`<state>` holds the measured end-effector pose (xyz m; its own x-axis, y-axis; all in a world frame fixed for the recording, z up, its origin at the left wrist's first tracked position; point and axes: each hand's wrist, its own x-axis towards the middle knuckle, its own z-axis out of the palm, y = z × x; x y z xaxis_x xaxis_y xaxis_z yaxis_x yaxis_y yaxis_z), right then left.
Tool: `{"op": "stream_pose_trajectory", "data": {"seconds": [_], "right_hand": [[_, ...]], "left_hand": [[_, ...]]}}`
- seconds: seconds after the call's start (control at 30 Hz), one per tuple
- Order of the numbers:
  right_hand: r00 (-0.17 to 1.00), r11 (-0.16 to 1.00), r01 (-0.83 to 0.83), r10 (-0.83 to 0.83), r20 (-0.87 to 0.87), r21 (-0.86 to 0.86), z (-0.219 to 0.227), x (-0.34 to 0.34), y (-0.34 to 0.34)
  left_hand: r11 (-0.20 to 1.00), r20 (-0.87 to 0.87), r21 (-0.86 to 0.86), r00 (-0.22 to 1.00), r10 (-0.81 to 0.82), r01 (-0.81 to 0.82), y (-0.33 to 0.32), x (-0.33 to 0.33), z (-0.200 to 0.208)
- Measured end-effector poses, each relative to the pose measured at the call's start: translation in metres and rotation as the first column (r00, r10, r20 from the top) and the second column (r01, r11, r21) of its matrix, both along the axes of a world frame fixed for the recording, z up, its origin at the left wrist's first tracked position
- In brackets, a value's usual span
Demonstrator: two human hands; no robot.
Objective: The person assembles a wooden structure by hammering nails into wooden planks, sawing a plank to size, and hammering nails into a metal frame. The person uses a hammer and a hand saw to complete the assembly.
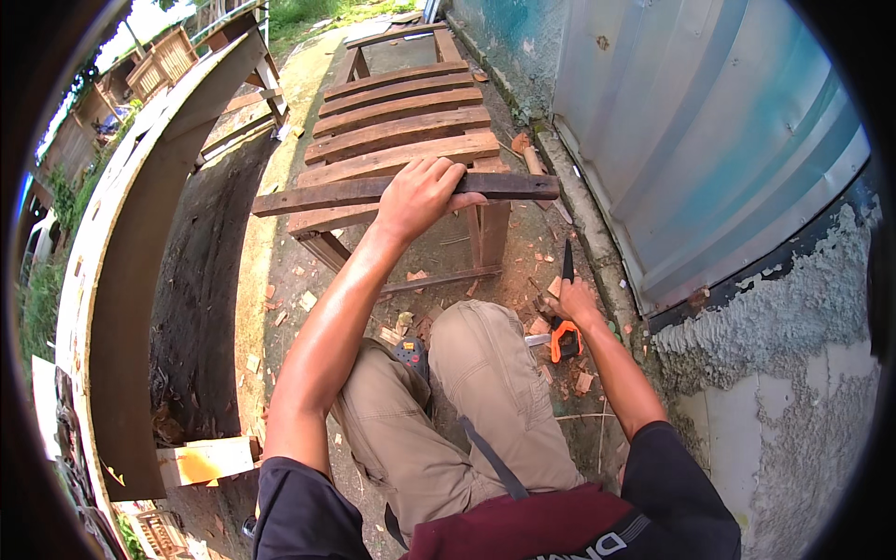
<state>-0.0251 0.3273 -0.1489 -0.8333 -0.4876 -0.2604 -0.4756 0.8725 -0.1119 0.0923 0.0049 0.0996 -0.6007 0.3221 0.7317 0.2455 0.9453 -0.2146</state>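
A dark, long wooden slat [327, 197] lies crosswise over the near end of a slatted wooden frame [401, 145]. My left hand [425, 194] is closed round the slat near its middle. Low on the right, beside the wall, my right hand [574, 301] closes on a narrow, dark, tapering tool [567, 259]; its exact kind is unclear. Just below that hand, an orange-and-black handle [566, 342] with a pale metal blade lies on the ground. Near my knees rests a dark rounded object [411, 355] with small coloured spots, partly hidden by my trouser leg.
Wood chips [308, 301] litter the concrete ground. A corrugated metal panel [700, 140] and a rough plaster wall [747, 336] rise close on the right. To the left stands a large curved-looking wooden board [140, 280], with a short light wood block [207, 461] near its lower end.
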Motion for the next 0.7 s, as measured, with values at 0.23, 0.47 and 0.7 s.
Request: {"op": "stream_pose_trajectory", "data": {"seconds": [0.23,0.47,0.7], "right_hand": [[0.990,0.999,0.049,-0.048,0.130,-0.001,-0.033,0.024,-0.011],[0.993,0.995,-0.050,0.039,0.110,0.091,-0.053,0.012,-0.007],[0.918,0.903,-0.264,0.128,0.375,0.338,-0.104,-0.004,-0.024]], "left_hand": [[0.999,0.041,-0.047,0.999,-0.010,0.012,-0.005,-0.018,-0.022],[1.000,0.111,-0.019,0.994,-0.015,0.017,-0.005,-0.030,-0.036],[0.948,0.493,0.309,0.866,-0.084,-0.084,0.001,-0.049,-0.034]]}}
